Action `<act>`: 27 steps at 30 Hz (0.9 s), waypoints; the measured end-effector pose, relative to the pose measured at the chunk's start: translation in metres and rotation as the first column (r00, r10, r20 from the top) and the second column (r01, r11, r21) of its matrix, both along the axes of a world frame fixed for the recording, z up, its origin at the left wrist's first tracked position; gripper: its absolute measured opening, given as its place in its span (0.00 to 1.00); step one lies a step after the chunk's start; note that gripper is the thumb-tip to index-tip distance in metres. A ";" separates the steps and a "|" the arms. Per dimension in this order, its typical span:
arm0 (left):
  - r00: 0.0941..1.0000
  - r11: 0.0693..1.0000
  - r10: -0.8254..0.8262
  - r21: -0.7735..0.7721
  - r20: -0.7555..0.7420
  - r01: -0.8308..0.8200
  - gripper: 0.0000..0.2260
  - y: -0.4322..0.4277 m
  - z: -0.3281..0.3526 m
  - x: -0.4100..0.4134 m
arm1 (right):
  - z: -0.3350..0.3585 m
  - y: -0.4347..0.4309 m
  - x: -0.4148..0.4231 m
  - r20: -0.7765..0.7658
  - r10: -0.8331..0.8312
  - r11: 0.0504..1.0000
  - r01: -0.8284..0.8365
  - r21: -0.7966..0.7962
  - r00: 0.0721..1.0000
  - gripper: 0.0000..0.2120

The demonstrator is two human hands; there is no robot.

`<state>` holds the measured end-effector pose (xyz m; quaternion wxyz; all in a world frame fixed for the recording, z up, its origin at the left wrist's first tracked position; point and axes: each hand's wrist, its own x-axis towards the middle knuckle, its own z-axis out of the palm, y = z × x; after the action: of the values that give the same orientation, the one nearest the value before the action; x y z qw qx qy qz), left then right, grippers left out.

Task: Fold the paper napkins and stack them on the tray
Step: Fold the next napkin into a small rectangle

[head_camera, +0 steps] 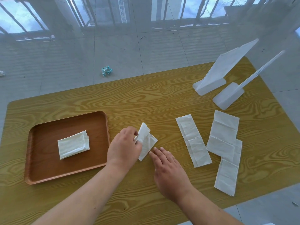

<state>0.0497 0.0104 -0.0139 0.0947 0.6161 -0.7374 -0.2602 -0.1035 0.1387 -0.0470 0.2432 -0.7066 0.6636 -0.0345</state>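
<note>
A brown tray (48, 169) lies on the left of the wooden table, with one folded white napkin (73, 144) in its middle. Just right of the tray my left hand (125, 148) pinches the edge of a half-folded napkin (146, 140), whose upper flap is lifted off the table. My right hand (168, 169) lies flat beside that napkin's lower corner, fingertips close to it and holding nothing. Further right lie a long unfolded napkin strip (193, 140) and more unfolded napkins overlapping one another (224, 140).
Two white plastic stands (215, 73) (228, 96) rise at the table's far right. A crumpled teal wrapper (106, 70) lies on the tiled floor beyond the table's far edge. The near right corner of the table (267, 184) is close to the lowest napkin.
</note>
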 end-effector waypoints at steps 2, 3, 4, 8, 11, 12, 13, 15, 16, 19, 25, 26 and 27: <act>0.997 0.997 -0.075 -0.005 0.003 0.075 0.10 0.004 -0.001 -0.002 | 0.004 -0.002 -0.001 0.024 -0.015 1.000 0.015 -0.007 1.000 0.30; 0.997 0.997 -0.069 0.016 -0.019 0.069 0.12 0.006 -0.001 -0.002 | 0.006 -0.004 -0.002 0.040 -0.024 0.999 0.025 -0.022 0.999 0.29; 0.997 0.998 -0.051 0.039 -0.053 0.053 0.13 0.007 -0.002 -0.001 | 0.009 -0.005 -0.003 0.058 -0.035 0.998 0.038 -0.045 0.998 0.27; 0.991 0.989 -0.064 0.127 -0.120 0.079 0.12 0.011 -0.007 0.005 | 0.014 -0.013 -0.008 0.100 -0.100 0.989 0.110 -0.101 0.990 0.23; 0.998 0.993 0.016 0.117 -0.063 -0.008 0.17 0.014 -0.012 0.010 | 0.011 -0.018 -0.009 0.065 -0.091 0.994 0.094 -0.049 0.994 0.26; 0.998 0.996 0.052 0.070 -0.035 -0.050 0.20 0.014 -0.014 0.011 | 0.009 -0.018 -0.009 0.050 -0.068 0.997 0.069 -0.029 0.996 0.27; 0.998 0.998 0.062 -0.001 -0.005 -0.062 0.21 0.014 -0.015 0.013 | 0.006 -0.018 -0.008 0.036 -0.041 0.999 0.041 -0.015 0.999 0.28; 0.997 0.980 -0.048 -0.191 0.056 0.058 0.19 0.013 -0.016 0.016 | 0.003 -0.016 -0.007 0.010 0.012 1.000 -0.012 -0.006 1.000 0.29; 0.985 0.947 -0.147 -0.275 0.090 0.167 0.16 0.013 -0.017 0.017 | 0.002 -0.014 -0.007 -0.004 0.034 0.999 -0.034 -0.006 0.999 0.29; 0.916 0.897 -0.349 -0.212 0.196 0.387 0.15 0.013 -0.017 0.017 | 0.001 -0.012 -0.008 -0.042 0.070 0.997 -0.071 -0.013 0.997 0.30; 0.878 0.957 -0.273 0.014 0.394 0.291 0.27 0.008 -0.021 0.006 | -0.001 -0.008 -0.010 -0.091 0.096 0.995 -0.097 -0.003 0.991 0.31; 0.880 0.955 -0.272 0.000 0.391 0.295 0.22 0.006 -0.020 0.004 | -0.001 -0.008 -0.010 -0.092 0.091 0.996 -0.091 -0.002 0.992 0.30; 0.881 0.955 -0.271 -0.009 0.388 0.297 0.18 0.004 -0.017 0.002 | 0.000 -0.008 -0.009 -0.096 0.087 0.996 -0.088 -0.006 0.992 0.30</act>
<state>0.0513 0.0147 -0.0312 -0.0688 0.5366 -0.8323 -0.1207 -0.1127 0.1306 -0.0470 0.2091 -0.7370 0.6428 0.0066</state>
